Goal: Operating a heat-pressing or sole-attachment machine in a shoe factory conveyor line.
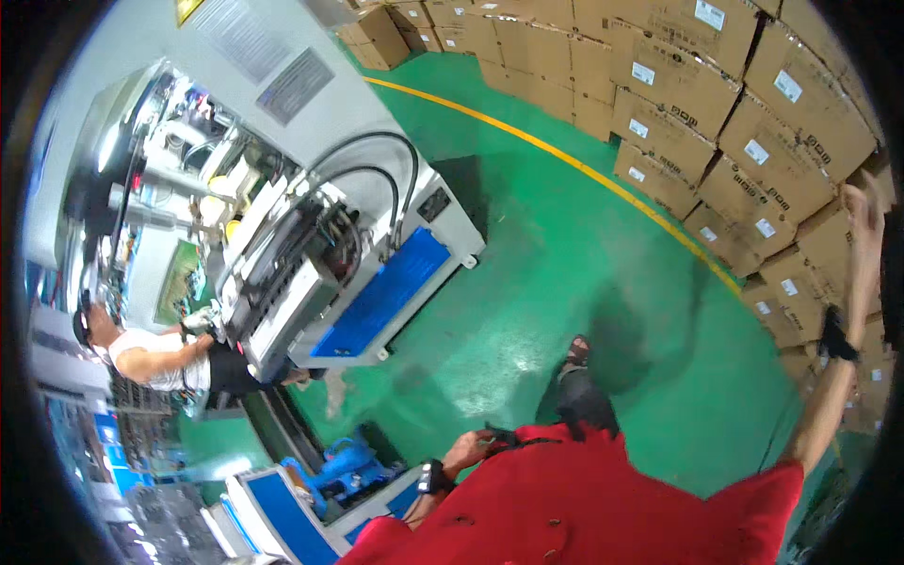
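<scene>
The left hand (466,450) is beside 1 black item (500,437) at the red shirt's (603,499) hem; I cannot tell whether it grips. The right hand (864,215) is raised, fingers extended, seemingly empty, near the stacked boxes (678,118). A wide arm swing could knock some boxes loose.

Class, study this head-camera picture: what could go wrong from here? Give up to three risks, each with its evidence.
1. The raised right hand appears in front of the stacked boxes; a swing might knock them, though contact is unclear.
2. The green floor looks shiny near the foot, so a slip is possible.
3. Black hoses loop outside the machine; someone passing close might snag them.
</scene>
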Demonstrator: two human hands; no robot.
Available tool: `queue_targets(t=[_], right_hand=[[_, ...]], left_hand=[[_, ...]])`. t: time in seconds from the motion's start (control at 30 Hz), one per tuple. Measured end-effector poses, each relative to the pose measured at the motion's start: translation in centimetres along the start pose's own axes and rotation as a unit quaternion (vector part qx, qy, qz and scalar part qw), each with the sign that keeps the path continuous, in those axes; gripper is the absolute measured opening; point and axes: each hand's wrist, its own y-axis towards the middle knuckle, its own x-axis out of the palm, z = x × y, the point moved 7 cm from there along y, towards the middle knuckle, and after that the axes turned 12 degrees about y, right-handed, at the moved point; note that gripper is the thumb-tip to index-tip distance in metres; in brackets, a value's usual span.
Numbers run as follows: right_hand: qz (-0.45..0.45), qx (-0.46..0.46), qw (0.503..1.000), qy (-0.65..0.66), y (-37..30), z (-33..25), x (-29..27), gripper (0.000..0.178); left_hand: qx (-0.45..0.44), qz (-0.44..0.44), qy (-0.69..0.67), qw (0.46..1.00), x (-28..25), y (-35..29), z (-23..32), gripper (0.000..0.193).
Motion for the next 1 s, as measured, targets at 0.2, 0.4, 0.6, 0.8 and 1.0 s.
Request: queue_targets(t=[0.2, 0.4, 0.6, 0.8, 1.0], right_hand=[[-0.315, 0.308, 0.734, 0.517, -14.4, 1.2, 42.0, 0.024], [-0.789, -0.072, 0.393, 0.467, -23.4, -24.0, 53.6, 0.039], [-0.633, -0.087, 0.569, 0.517, -11.8, -14.4, 78.6, 0.02], [-0.612, -0.019, 0.787, -0.081, -0.1, 20.8, 91.7, 0.019], [-0.792, -0.089, 0.538, -0.276, -2.9, 36.3, 94.1, 0.052]], left_hand=[[0.05, 0.072, -0.073, 0.993, -13.0, 7.3, 11.7, 0.034], [-0.006, 0.014, -0.079, 0.997, -23.6, 20.5, 17.1, 0.034], [0.169, 0.168, 0.007, 0.971, -39.0, 34.8, 22.0, 0.033], [0.068, 0.115, -0.07, 0.988, -56.3, 40.7, 26.6, 0.038], [0.005, 0.226, -0.208, 0.952, -66.7, 46.0, 23.8, 0.038]])
